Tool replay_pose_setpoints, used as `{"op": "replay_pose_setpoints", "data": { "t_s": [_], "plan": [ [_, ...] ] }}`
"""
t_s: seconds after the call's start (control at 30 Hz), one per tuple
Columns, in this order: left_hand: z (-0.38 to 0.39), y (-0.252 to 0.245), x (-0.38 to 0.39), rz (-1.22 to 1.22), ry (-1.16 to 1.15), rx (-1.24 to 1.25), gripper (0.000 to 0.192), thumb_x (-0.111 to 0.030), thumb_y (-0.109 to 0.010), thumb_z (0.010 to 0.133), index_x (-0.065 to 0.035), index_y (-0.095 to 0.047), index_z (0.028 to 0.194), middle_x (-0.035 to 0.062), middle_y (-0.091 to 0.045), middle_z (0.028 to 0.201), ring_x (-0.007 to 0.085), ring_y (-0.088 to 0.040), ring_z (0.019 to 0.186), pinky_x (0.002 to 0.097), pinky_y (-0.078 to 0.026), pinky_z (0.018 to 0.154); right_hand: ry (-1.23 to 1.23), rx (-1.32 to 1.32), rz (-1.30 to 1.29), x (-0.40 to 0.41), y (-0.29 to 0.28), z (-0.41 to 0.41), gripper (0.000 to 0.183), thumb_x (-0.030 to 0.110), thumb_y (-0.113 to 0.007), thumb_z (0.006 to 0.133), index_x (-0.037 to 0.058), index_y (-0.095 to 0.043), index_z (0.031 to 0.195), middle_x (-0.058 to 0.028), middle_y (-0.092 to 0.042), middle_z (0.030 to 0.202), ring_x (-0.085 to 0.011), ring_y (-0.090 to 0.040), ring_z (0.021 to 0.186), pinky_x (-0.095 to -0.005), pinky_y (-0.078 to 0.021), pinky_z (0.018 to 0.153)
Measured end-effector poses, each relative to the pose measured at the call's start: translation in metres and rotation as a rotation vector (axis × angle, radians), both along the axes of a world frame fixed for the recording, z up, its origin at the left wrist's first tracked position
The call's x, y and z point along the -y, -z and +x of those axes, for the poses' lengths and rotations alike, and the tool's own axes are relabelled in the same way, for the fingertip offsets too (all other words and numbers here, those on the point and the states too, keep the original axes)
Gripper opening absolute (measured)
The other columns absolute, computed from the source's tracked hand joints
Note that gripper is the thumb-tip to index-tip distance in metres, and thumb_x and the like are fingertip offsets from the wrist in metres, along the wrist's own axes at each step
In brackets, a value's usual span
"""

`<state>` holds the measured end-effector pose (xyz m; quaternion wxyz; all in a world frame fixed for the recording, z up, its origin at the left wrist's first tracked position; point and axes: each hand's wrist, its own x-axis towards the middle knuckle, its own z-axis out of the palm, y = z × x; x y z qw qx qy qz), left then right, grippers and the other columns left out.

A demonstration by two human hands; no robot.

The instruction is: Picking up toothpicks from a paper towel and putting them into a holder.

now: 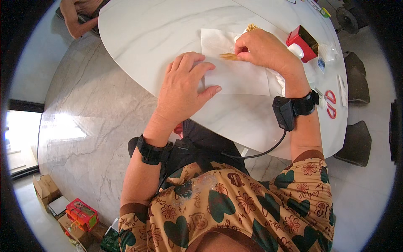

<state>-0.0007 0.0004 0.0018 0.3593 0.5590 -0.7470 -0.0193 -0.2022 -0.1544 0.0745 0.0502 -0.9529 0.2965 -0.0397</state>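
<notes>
A small bundle of wooden toothpicks (229, 56) lies over the white paper sheet (241, 78), its right end under the thumb and fingertips of my right hand (263, 48), which pinch it. More toothpicks (252, 27) stick up behind that hand, by a white container that it mostly hides. My left hand (185, 82) rests at the paper's left edge with its fingers apart and holds nothing. Both wrists wear black straps; the right one carries a black box with a cable.
On the white marble-patterned table (141, 41), a red box (302, 42), a white round lid or cup (296, 50), clear plastic wrapping (327, 52) and red-handled scissors (330, 104) lie to the right. A person's arm (71, 22) is at the upper left. Dark chairs (355, 145) stand beyond the right edge.
</notes>
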Motion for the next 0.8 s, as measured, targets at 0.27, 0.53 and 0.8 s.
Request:
{"op": "replay_pose_setpoints", "data": {
  "t_s": [0.27, 0.53, 0.8],
  "plan": [
    [0.0, 0.001, 0.0, 0.016, -0.006, -0.004, 0.044, -0.028, -0.085, 0.079, -0.011, -0.07, 0.116, 0.0092, -0.06, 0.132, 0.0312, -0.055, 0.127, 0.0449, -0.044, 0.106, 0.024, -0.055, -0.053, 0.001, 0.002, 0.002, 0.011, 0.017, -0.072, 0.087, 0.0068, -0.077, 0.086, -0.0123, -0.073, 0.082, -0.029, -0.07, 0.075, -0.039, -0.0554, 0.073],
    [0.001, 0.0, -0.001, 0.013, -0.008, -0.01, 0.043, -0.027, -0.085, 0.079, -0.0107, -0.071, 0.116, 0.0097, -0.061, 0.132, 0.0315, -0.055, 0.126, 0.0447, -0.044, 0.106, -0.067, 0.014, -0.098, 0.005, -0.007, 0.002, 0.009, 0.014, -0.071, 0.09, 0.0049, -0.073, 0.089, -0.0101, -0.072, 0.087, -0.0271, -0.067, 0.077, -0.0366, -0.0526, 0.073],
    [-0.001, -0.001, 0.0, -0.008, -0.003, -0.011, 0.043, -0.028, -0.087, 0.077, -0.0095, -0.072, 0.113, 0.0098, -0.061, 0.127, 0.0299, -0.055, 0.124, 0.0436, -0.044, 0.105, 0.14, 0.434, -0.275, 0.017, -0.019, -0.013, 0.012, 0.019, -0.072, 0.096, 0.008, -0.073, 0.101, -0.0027, -0.073, 0.084, -0.0109, -0.064, 0.066, -0.0256, -0.0504, 0.061]
  ]
}}
